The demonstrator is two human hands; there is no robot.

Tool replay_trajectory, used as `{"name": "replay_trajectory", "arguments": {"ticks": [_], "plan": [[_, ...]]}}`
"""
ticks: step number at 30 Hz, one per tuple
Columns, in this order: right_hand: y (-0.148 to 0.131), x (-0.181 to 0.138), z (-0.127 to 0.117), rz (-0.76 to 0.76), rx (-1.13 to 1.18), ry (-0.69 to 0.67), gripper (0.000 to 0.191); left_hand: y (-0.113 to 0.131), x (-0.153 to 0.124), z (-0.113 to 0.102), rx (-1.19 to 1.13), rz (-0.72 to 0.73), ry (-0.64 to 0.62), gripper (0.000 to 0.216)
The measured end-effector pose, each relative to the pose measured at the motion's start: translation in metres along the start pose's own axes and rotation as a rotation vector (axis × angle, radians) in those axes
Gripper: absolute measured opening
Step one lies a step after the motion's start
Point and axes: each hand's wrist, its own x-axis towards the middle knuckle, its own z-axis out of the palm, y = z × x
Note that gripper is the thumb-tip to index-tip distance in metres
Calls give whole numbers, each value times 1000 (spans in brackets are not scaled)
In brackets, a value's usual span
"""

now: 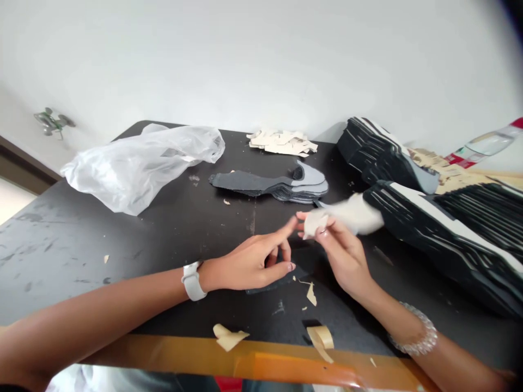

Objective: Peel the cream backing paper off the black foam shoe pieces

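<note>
My right hand pinches a small off-white piece between thumb and fingers. Just beyond it is a blurred white strip-like piece; whether the two are joined I cannot tell. My left hand holds nothing, its index finger stretched toward the right fingertips and its thumb apart. Below the left hand, a dark flat piece lies partly hidden on the black table. A stack of grey shaped fabric pieces lies beyond both hands.
Stacks of black-and-white cut pieces fill the right side, with a clear bottle behind. A pile of cream strips lies at the back and a plastic bag at left. Curled tan scraps lie by the taped front edge.
</note>
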Motion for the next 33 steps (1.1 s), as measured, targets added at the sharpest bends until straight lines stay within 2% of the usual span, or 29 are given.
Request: {"name": "replay_trajectory", "arguments": {"ticks": [2, 4, 6, 8, 12, 14, 15, 17, 19, 23, 25, 26, 27, 29, 31, 33], "plan": [[4, 6, -4, 104, 89, 134, 21, 2, -3, 4, 178, 35, 60, 68], [6, 13, -9, 205, 72, 161, 28, 6, -7, 9, 451, 91, 69, 55], [6, 17, -12, 270, -45, 59, 32, 11, -11, 15, 678, 133, 17, 46], [5, 18, -12, 267, -177, -66, 34, 17, -16, 20, 793, 137, -22, 49], [2, 16, -9, 227, -291, -159, 32, 38, -32, 25, 807, 109, -128, 70], [1, 16, -8, 211, -304, -175, 33, 53, -41, 26, 711, 180, -272, 62], [0, 15, -8, 198, -310, -186, 34, 59, -43, 27, 643, 256, -335, 50], [-1, 15, -10, 169, -313, -226, 36, 68, -44, 27, 506, 341, -356, 36], [-4, 14, -13, 152, -309, -285, 39, 71, -40, 24, 405, 352, -248, 28], [-15, 13, -23, 192, -331, -365, 47, 63, -25, 9, 413, 292, 146, 10], [-19, 13, -26, 212, -367, -388, 48, 55, -24, -2, 454, 154, 337, 7], [-20, 12, -27, 215, -386, -398, 48, 51, -25, -6, 462, 60, 378, 8], [-21, 12, -28, 215, -401, -409, 48, 46, -27, -10, 462, -33, 373, 11], [-20, 11, -28, 210, -428, -430, 47, 37, -34, -15, 441, -159, 284, 19], [-18, 9, -27, 207, -466, -443, 46, 31, -41, -17, 454, -195, 183, 23], [-16, 7, -25, 195, -515, -437, 44, 28, -45, -18, 494, -163, 80, 26]]}}
